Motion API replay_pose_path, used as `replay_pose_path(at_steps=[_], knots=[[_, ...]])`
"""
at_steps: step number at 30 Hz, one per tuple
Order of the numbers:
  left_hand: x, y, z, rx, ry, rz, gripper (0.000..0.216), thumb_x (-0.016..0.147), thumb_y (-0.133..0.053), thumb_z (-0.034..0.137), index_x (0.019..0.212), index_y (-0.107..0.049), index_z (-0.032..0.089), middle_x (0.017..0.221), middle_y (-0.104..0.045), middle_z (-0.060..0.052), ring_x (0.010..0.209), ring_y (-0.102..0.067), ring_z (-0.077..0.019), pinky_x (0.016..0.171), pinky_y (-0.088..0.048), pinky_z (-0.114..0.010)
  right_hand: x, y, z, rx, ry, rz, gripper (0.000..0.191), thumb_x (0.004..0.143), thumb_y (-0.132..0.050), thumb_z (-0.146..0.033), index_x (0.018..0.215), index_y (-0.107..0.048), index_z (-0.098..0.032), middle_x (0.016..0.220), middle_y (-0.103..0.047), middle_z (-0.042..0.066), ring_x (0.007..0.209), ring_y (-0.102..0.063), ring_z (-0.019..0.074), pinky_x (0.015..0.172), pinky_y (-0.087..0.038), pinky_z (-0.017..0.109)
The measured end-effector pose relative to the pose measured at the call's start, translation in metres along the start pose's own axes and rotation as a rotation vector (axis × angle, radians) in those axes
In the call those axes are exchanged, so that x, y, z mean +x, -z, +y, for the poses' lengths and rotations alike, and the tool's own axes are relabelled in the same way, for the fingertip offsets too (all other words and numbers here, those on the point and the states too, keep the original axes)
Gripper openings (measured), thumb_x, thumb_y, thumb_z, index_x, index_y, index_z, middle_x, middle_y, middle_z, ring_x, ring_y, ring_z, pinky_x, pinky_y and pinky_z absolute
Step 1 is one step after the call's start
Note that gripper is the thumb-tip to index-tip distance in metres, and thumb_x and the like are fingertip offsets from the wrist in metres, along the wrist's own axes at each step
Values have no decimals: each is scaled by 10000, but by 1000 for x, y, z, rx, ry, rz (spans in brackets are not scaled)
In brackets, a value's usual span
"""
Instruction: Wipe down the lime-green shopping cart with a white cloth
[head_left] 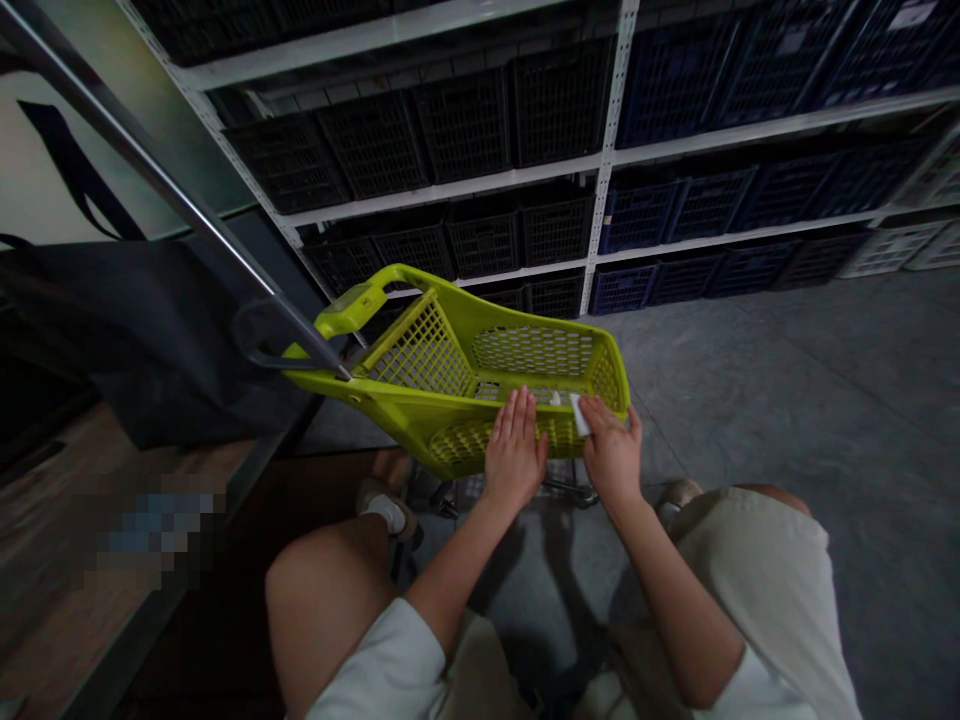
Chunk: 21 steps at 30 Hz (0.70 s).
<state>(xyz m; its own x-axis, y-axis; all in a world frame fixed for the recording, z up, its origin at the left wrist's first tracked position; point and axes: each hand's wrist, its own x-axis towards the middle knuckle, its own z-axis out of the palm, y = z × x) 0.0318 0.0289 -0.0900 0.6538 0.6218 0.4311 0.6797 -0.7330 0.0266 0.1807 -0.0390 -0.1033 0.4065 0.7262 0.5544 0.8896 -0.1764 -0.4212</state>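
Well out to the left of the left grip, I see the edge of a brown table (45,620), with a dark bag (150,330) slumped beyond it. A metal pole (172,185) slants down between that bag and the grips and meets the rear of the yellow-green cart (442,402), just by its handle (356,310). The cart's basket spreads directly ahead of both grips, open at the top, its near rim running beneath them. The left grip (516,450) is released: fingers straight and close together, thumb out to the side, laid flat over the near side with the fingertips at the rim, and I see nothing in it. A short bare stretch of rim parts it from the right grip (611,452), which bends over the rim by the basket's right-hand corner and grasps a white wipe (580,415), pressed to the rim and poking out on the side facing the left grip. Past the basket, beyond both grips, a white rack (607,180) stands full of dark crates (461,120). To the right of the right grip, the grey floor (750,400) gives wide open room.
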Motion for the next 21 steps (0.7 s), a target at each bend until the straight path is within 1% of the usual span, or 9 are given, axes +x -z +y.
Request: replay_pose_path(at_steps=[3, 5, 7, 10, 13, 15, 17, 19, 21], knots=[[1, -4, 0, -9, 8, 0, 660, 980, -414, 266, 1565, -202, 46, 1657, -237, -173, 1557, -143, -259, 1243, -293, -465, 12, -8, -35, 54, 121, -111, 563, 814, -418, -33, 1324, -608, -176, 1373, -649, 101, 1339, -551, 237, 1201, -209, 502], [1, -3, 0, -8, 3, -1, 656, 975, -421, 255, 1563, -214, 49, 1653, -247, -177, 1556, -147, -262, 1244, -289, -469, 13, -9, -40, 63, 172, -148, 583, 815, -419, -29, 1352, -584, -183, 1411, -622, 91, 1367, -523, 228, 1207, -191, 500], [1, 0, -1, -11, -2, 6, 647, 991, -399, 269, 1568, -202, 53, 1656, -243, -171, 1557, -140, -258, 1247, -282, -466, 8, -4, -27, 52, 182, -141, 621, 805, -408, -13, 1378, -559, -198, 1435, -603, 78, 1385, -503, 213, 1215, -159, 508], [1, 5, 0, -4, -3, -6, 640, 1009, -366, 290, 1575, -183, 55, 1665, -222, -152, 1558, -143, -251, 1249, -278, -456, -4, 8, 14, 11, 149, -84, 658, 788, -406, -7, 1398, -538, -216, 1433, -606, 67, 1391, -498, 201, 1220, -138, 518], [1, 7, 1, 13, -5, -26, 643, 1009, -369, 297, 1572, -191, 42, 1669, -207, -147, 1557, -148, -255, 1253, -269, -447, -13, 17, 51, -14, 85, -21, 647, 780, -415, -21, 1382, -556, -212, 1413, -623, 69, 1375, -517, 211, 1212, -178, 522], [2, 6, 3, 14, -9, -21, 657, 1003, -382, 293, 1577, -176, 47, 1671, -199, -145, 1560, -131, -255, 1254, -267, -452, -15, 16, 58, -10, 33, 15, 625, 777, -410, -23, 1353, -584, -194, 1387, -642, 80, 1361, -532, 219, 1199, -221, 519], [2, 3, 3, 7, -13, -9, 669, 996, -393, 281, 1581, -161, 53, 1674, -193, -142, 1562, -112, -252, 1255, -267, -454, -12, 9, 46, 2, -20, 55, 595, 783, -402, -23, 1318, -611, -178, 1349, -668, 89, 1350, -544, 228, 1191, -242, 523], [2, 0, 3, -2, -16, -1, 668, 990, -400, 270, 1577, -168, 49, 1672, -197, -148, 1562, -109, -250, 1253, -271, -451, -7, -1, 18, 27, -27, 65, 580, 792, -396, -19, 1305, -620, -171, 1336, -676, 90, 1349, -544, 228, 1199, -225, 519], [2, -3, 1, -4, -6, -2, 659, 981, -410, 257, 1568, -194, 48, 1664, -223, -159, 1558, -136, -254, 1248, -284, -454, -1, -12, -14, 64, 32, 16, 577, 806, -396, -19, 1320, -610, -174, 1362, -660, 83, 1360, -532, 219, 1216, -187, 501]])
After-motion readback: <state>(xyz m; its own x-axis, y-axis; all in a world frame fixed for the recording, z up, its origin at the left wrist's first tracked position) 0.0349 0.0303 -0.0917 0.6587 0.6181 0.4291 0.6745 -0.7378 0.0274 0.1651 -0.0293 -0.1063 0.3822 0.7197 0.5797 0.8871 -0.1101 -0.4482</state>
